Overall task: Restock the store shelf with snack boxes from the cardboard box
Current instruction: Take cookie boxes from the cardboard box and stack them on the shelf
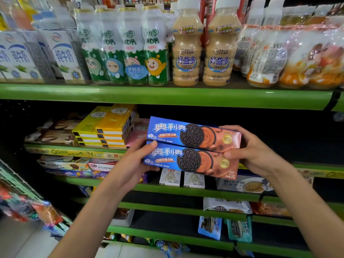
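Head camera shows two blue Oreo boxes (192, 148) held flat, one behind the other, in front of the second shelf (74, 151), just right of the yellow box stack (106, 129). The left hand (130, 164) grips the left ends, with its thumb on top of the near box and its fingers curled under. The right hand (249, 151) clamps the right ends, the thumb pressing the near box and the fingers wrapped around the far one. The cardboard box is not in view.

I judge the step is placing this pair on the shelf. To do it well, keep both boxes pressed together and level, and slide them into the dark free space right of the yellow stack. The pink pack (139, 133) beside that stack should not be pushed back. Release only when the boxes rest fully on the shelf.
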`<state>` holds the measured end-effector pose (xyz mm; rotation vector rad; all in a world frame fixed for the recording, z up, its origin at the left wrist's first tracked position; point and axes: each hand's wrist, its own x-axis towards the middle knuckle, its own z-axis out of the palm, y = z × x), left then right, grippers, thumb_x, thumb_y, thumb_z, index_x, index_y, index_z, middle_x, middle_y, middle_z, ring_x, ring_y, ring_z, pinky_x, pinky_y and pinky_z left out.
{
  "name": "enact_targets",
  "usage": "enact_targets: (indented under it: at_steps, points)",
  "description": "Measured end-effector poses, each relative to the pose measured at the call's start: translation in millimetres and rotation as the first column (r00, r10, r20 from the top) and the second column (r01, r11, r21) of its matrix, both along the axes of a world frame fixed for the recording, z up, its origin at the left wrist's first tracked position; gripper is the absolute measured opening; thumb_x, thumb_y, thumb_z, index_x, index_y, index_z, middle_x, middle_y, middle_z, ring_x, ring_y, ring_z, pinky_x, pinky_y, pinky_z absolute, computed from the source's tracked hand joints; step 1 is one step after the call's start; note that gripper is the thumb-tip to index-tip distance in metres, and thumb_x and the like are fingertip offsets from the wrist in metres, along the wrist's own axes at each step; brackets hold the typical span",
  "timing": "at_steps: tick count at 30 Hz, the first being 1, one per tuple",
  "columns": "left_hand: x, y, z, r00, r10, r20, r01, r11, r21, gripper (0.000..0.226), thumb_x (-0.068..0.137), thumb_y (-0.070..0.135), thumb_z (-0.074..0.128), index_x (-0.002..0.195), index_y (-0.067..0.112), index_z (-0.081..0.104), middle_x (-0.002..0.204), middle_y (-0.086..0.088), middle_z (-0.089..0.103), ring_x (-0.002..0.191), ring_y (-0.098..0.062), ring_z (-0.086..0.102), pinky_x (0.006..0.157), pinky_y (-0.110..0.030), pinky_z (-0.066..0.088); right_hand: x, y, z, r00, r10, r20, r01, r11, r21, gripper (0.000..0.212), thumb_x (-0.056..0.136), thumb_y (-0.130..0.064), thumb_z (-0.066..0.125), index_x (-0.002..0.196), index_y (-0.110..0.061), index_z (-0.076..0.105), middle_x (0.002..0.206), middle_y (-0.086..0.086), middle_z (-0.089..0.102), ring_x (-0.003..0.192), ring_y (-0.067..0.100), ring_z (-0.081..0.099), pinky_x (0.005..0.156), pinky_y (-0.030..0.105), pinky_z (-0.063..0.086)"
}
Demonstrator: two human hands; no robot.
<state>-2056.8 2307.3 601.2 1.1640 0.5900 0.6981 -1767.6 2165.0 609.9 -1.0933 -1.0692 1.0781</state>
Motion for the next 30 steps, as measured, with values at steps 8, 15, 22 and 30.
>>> enact_targets:
  at_steps: [8, 15, 22, 30]
  points:
    - [2, -6, 8, 0.998, 0.041, -0.053, -0.042, 0.999, -0.023, 0.053, 0.067, 0.053, 0.073, 0.107, 0.019, 0.063, 0.096, -0.007, 0.076, 0.074, -0.020, 0.073, 0.043, -0.028, 0.053, -9, -2, -2, 1.000, -0.013, -0.010, 0.013, 1.000, -0.019, 0.066, 0.051, -0.008, 0.085, 0.109, -0.031, 0.066, 0.107, 0.005, 0.072, 0.092, 0.026, 0.072, 0.065, 0.039, 0.058]
    - [-5, -11, -12, 0.998, 0.054, 0.027, -0.051, 0.994, -0.097, 0.033, 0.077, 0.043, 0.074, 0.099, 0.019, 0.072, 0.101, -0.014, 0.074, 0.077, -0.024, 0.073, 0.044, -0.029, 0.054, -33, -15, -22, 0.958, -0.257, -0.128, 0.266, 0.963, 0.054, 0.044, 0.083, -0.030, 0.069, 0.124, -0.041, 0.058, 0.115, -0.003, 0.069, 0.096, 0.026, 0.072, 0.066, 0.041, 0.059]
    - [-6, -21, -41, 1.000, 0.012, -0.023, -0.016, 0.983, -0.183, 0.051, 0.076, 0.044, 0.072, 0.112, 0.010, 0.063, 0.099, -0.013, 0.074, 0.074, -0.024, 0.072, 0.045, -0.031, 0.053, -67, -28, -46, 0.870, -0.465, -0.163, 0.468, 0.883, -0.019, 0.031, 0.091, -0.046, 0.054, 0.122, -0.046, 0.058, 0.117, 0.006, 0.069, 0.096, 0.029, 0.072, 0.067, 0.044, 0.060]
    - [-12, -19, -53, 0.999, -0.039, -0.021, 0.033, 0.972, -0.231, 0.055, 0.075, 0.045, 0.075, 0.117, 0.011, 0.063, 0.104, -0.015, 0.072, 0.077, -0.025, 0.072, 0.046, -0.032, 0.054, -75, -25, -60, 0.854, -0.500, -0.142, 0.496, 0.866, -0.064, 0.031, 0.087, -0.049, 0.057, 0.118, -0.043, 0.060, 0.108, 0.001, 0.074, 0.095, 0.028, 0.073, 0.069, 0.046, 0.060]
